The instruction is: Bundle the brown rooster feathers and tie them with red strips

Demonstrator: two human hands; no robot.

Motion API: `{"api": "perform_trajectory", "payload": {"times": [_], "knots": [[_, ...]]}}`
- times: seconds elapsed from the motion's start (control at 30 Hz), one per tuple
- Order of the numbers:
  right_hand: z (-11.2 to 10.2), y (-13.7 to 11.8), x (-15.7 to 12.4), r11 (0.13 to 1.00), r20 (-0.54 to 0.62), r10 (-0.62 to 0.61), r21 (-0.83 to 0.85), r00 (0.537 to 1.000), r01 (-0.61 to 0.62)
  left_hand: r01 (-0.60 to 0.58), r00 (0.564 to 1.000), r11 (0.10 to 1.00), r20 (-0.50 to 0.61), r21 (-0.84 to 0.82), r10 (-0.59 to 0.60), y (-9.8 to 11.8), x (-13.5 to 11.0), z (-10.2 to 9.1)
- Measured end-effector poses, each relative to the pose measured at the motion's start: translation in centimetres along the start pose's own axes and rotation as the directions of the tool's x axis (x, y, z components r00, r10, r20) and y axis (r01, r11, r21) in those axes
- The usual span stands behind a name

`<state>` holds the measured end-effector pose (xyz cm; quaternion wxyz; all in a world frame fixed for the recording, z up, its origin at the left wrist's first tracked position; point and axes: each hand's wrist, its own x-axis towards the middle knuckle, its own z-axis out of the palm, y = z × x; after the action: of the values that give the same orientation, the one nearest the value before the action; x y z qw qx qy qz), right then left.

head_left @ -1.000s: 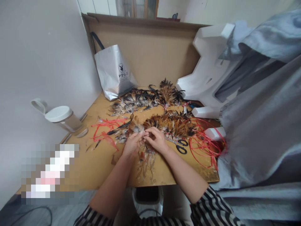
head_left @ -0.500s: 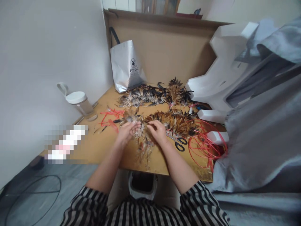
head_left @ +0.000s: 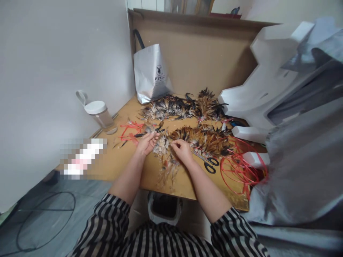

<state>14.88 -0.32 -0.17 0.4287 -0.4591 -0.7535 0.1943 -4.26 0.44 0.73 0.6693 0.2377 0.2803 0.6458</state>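
Fingers of the left hand (head_left: 147,143) appear closed on a small feather bunch (head_left: 149,127); those of the right hand (head_left: 182,149) meet at the tips — anything pinched there too small to tell. Feathers lie massed on the tabletop (head_left: 118,157) in a dark back row (head_left: 171,108) and a brown front row (head_left: 207,139). Judged partway — the loose pile (head_left: 162,144) between the hands looks ungathered.

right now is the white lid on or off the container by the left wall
On: the white lid sits across the top of the container, covering its mouth.
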Motion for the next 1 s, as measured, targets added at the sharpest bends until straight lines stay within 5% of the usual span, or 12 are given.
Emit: {"api": "perform_trajectory", "payload": {"times": [0.27,0.6,0.7,0.77,0.83,0.9,1.0], "knots": [[1.5,-1.0,1.7,0.983,0.082,0.15,-0.116,0.985,-0.14,0.05,0.998,0.999,0.04,0.005,-0.05,-0.4,-0.4,0.2],[1.0,-2.7,3.6,0.984,0.072,-0.043,-0.167,0.996,0.055,0.113,0.993,0.993,0.026,0.012,-0.114,-0.5,-0.8,0.6],[1.7,-2.1,3.3,1.0,-0.004,-0.007,-0.03,1.0,0.007,0.126,0.991,0.992,0.036,0.017,-0.127,-0.6,-0.8,0.6],[1.7,-1.6,3.3,0.977,-0.052,0.122,0.183,0.991,-0.111,0.136,0.99,0.99,0.04,0.035,-0.138,-0.7,-0.7,0.5],[1.2,-1.1,3.3,0.843,-0.006,0.314,0.461,0.949,-0.277,0.145,0.988,0.987,0.039,0.066,-0.148,-0.8,-0.6,0.6],[0.6,-0.9,3.4,0.604,0.124,0.445,0.69,0.887,-0.4,0.151,0.987,0.984,0.033,0.098,-0.155,-0.9,-0.6,0.6],[-0.1,-0.8,3.3,0.313,0.271,0.472,0.838,0.839,-0.446,0.142,0.988,0.983,0.045,0.121,-0.148,-1.0,-0.7,0.8]]}}
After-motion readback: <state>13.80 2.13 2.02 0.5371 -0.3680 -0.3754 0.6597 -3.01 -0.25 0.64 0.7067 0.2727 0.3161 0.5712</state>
